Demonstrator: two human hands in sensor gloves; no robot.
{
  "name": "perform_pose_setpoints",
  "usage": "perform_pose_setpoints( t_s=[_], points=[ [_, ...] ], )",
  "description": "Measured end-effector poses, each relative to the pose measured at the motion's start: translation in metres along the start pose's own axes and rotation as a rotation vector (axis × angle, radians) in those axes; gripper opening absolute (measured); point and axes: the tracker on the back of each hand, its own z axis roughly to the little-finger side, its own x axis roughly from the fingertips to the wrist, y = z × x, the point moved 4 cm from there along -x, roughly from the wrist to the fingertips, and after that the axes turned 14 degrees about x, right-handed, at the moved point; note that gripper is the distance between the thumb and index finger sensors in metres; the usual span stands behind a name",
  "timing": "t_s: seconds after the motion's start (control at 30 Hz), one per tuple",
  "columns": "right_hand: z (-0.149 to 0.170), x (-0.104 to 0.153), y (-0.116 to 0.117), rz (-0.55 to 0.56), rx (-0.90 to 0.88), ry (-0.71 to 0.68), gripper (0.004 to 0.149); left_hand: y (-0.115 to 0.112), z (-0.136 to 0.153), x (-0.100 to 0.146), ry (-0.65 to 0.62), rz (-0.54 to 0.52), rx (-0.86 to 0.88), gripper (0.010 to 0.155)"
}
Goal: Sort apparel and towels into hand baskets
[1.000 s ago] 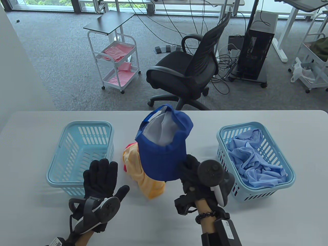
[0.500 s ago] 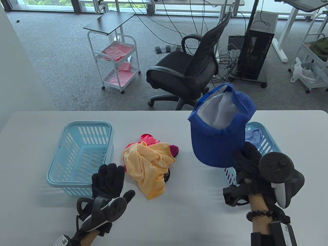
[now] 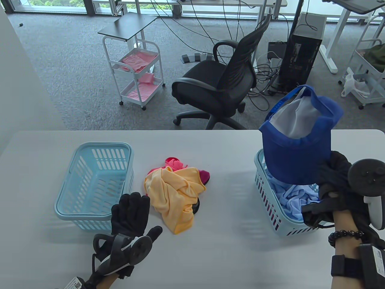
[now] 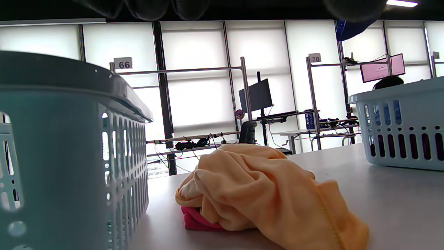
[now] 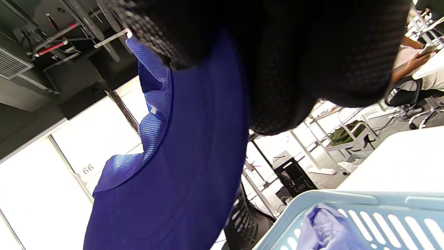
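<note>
My right hand (image 3: 332,174) grips the brim of a blue cap (image 3: 297,144) and holds it above the right light-blue basket (image 3: 264,192), which holds a light-blue garment (image 3: 293,197). The right wrist view shows the cap (image 5: 180,156) close under the fingers (image 5: 277,62) and the basket rim (image 5: 333,199) below. My left hand (image 3: 130,213) rests flat and open on the table, between the empty left basket (image 3: 93,180) and a yellow cloth (image 3: 174,192) lying on a pink cloth (image 3: 174,163). The left wrist view shows the yellow cloth (image 4: 256,194) beside the left basket (image 4: 69,156).
The white table (image 3: 210,256) ends at its far edge just behind the baskets. Beyond it stand a black office chair (image 3: 222,81), a white cart (image 3: 135,66) and a computer tower (image 3: 300,60) on the carpet.
My right hand has carried the blue cap from over the cloth pile rightward to above the right basket. My left hand has slid slightly right and toward me.
</note>
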Motion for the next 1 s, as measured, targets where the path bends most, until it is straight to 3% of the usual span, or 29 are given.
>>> perform_pose_setpoints(
  t_s=[0.13,0.53,0.83,1.0],
  points=[
    [0.011,-0.012,0.011,-0.041,0.089,0.019,0.042,0.001,-0.001,0.001,-0.005,-0.009,0.001,0.091],
    [0.065,-0.025,0.075,-0.275,0.3,0.093,0.041,-0.004,-0.01,0.0,-0.037,-0.002,-0.005,0.091],
    [0.053,-0.026,0.113,-0.327,0.527,0.029,0.041,-0.007,-0.012,0.0,-0.047,0.006,-0.014,0.09],
    [0.053,-0.022,0.117,-0.359,0.559,0.038,0.043,-0.008,-0.013,0.001,-0.053,0.009,-0.016,0.09]
  ],
)
